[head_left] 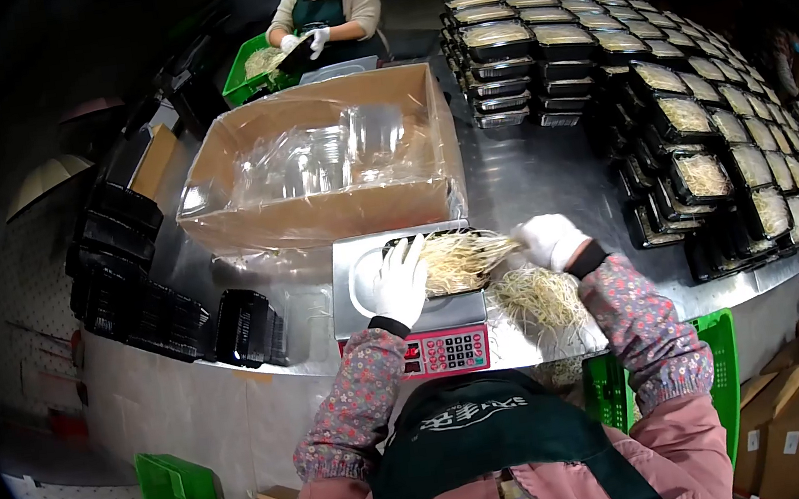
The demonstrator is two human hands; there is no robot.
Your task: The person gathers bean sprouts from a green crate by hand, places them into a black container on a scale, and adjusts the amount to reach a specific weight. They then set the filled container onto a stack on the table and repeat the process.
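— Where are the pale, stringy bean sprouts (461, 259) lying?

— In the shallow black plastic tray (460, 290) on the steel scale with the red keypad (445, 349). The left gloved hand (401, 279) is resting on the tray's left end, fingers spread. The right gloved hand (550, 240) is gripping a tuft at the other end, fingers curled shut.

— Tricky stuff?

— Light, limp, tangling and snapping easily, I'd judge; a loose bunch from above is suiting it.

— Room?

— Little. A loose sprout heap (539, 300) is sitting near the steel table's (532, 182) front edge, and the brown cardboard box (324, 214) is crowding behind.
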